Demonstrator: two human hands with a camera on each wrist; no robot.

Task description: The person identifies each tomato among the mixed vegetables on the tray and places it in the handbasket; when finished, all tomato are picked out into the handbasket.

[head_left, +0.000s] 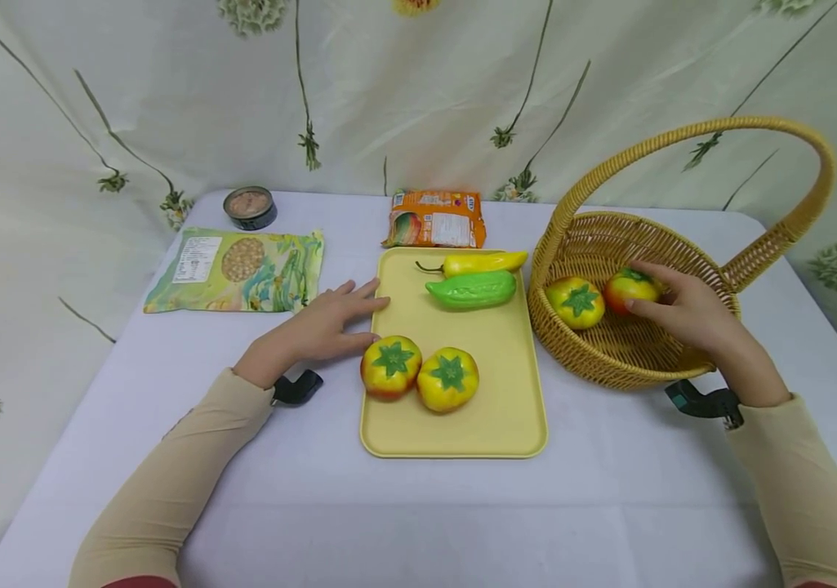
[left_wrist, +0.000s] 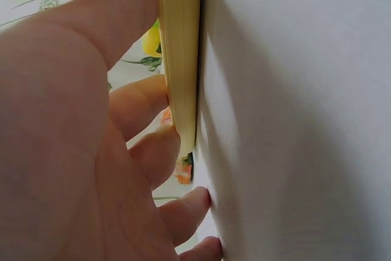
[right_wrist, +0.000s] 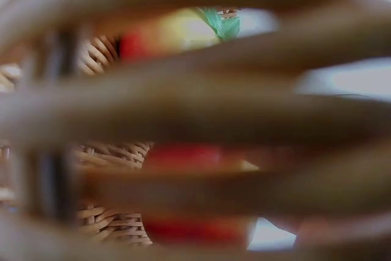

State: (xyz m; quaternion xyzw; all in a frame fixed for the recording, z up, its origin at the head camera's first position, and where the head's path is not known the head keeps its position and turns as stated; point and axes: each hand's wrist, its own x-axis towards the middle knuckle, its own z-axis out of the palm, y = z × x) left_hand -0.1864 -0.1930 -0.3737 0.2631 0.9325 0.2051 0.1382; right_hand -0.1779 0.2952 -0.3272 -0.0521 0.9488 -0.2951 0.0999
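Observation:
In the basket at the right, my right hand [head_left: 690, 310] grips a red-and-yellow tomato [head_left: 627, 291] with a green star-shaped top, thumb and fingers on either side of it. A second tomato [head_left: 576, 302] lies to its left in the wicker basket [head_left: 609, 371]. My left hand [head_left: 326, 322] rests with spread fingers at the left edge of the yellow tray [head_left: 455, 437]; in the left wrist view some fingertips touch the tray's rim [left_wrist: 182, 59]. Two more tomatoes lie on the tray, the left one [head_left: 391, 367] by my left thumb. Blurred wicker strands [right_wrist: 183, 111] cover much of the right wrist view.
A yellow pepper [head_left: 487, 262] and a green pepper-like vegetable [head_left: 471, 290] lie at the tray's far end. Behind it is an orange packet [head_left: 436, 219]. A green bag [head_left: 242, 272] and an open can [head_left: 250, 207] stand at back left. The basket's tall handle [head_left: 712, 126] arches upward.

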